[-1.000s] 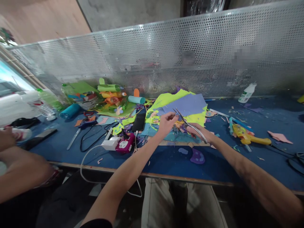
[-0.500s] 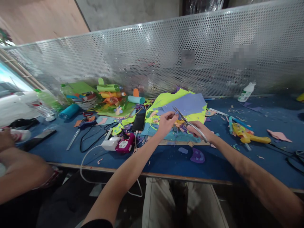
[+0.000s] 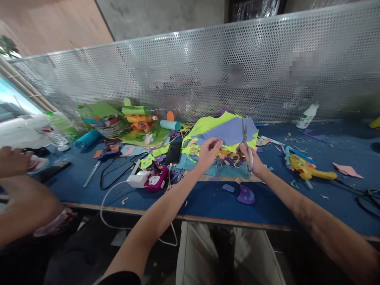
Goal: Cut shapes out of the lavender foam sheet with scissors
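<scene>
**Scissors to the right of the pinched scrap, blades pointing away**

The right hand [image 3: 257, 164] is closed around the handles of the scissors [image 3: 245, 137], whose long axis runs away from the person, tips toward the metal screen [image 3: 190, 79]. The left hand [image 3: 208, 150] has its thumb and fingertips together on a small bluish scrap [image 3: 220, 141], its outline too small to read. That scrap lies to the left of the scissors, apart from the blades, which point past it rather than at it. Whether the blades are spread is hard to tell. Both hands are above the cuttings [image 3: 227, 161], in front of the purple sheet [image 3: 227, 131], which lies over a yellow-green sheet [image 3: 199, 127] on the table [image 3: 208, 208].
</scene>
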`<action>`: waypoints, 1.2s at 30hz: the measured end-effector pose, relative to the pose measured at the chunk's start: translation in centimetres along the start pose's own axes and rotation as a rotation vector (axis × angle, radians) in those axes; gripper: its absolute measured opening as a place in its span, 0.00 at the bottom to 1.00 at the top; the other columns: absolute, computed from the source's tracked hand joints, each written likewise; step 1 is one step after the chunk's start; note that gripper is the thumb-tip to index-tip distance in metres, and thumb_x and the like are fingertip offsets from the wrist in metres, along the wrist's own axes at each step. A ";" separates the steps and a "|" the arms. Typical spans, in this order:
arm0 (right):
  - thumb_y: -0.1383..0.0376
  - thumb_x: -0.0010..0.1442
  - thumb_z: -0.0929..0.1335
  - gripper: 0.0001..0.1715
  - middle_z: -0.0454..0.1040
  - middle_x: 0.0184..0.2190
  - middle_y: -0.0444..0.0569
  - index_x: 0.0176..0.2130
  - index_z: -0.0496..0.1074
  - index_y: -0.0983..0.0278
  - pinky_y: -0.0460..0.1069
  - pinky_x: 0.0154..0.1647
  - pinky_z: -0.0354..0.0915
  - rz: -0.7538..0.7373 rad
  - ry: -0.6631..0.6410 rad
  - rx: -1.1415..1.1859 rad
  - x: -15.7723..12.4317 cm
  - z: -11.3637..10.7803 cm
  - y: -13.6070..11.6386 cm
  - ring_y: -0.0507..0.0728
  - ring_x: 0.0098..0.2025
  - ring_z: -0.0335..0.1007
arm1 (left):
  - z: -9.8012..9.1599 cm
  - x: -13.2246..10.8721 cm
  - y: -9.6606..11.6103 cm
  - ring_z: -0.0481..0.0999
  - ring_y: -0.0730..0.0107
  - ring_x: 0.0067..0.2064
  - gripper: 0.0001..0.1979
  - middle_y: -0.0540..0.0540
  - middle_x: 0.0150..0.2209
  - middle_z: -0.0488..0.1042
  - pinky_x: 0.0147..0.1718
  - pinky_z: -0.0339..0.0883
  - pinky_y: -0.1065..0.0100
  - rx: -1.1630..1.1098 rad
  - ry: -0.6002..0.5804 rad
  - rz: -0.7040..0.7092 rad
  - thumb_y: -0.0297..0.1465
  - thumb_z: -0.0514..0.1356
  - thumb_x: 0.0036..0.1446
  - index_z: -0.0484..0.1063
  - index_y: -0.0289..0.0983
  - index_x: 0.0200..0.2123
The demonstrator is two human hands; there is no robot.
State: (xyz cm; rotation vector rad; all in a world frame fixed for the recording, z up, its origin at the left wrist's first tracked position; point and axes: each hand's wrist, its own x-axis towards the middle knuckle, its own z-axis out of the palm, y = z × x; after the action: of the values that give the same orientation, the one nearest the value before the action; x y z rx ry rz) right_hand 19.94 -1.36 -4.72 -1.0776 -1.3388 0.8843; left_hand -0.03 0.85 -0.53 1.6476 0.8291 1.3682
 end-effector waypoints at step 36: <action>0.45 0.57 0.69 0.23 0.65 0.17 0.40 0.29 0.69 0.62 0.47 0.22 0.59 -0.034 -0.082 -0.081 -0.4 -0.2 -2.3 0.50 0.18 0.61 | 0.3 -0.8 0.4 0.73 0.72 0.28 0.21 0.48 0.27 0.76 0.29 0.65 0.70 0.137 -0.209 0.047 0.50 0.59 0.65 0.72 0.37 0.32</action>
State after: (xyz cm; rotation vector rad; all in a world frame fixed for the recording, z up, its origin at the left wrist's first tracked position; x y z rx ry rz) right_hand 19.88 -2.44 -2.60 -1.0869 -1.4675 0.8632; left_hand 0.14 -0.04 -0.56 1.8902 0.7797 1.1675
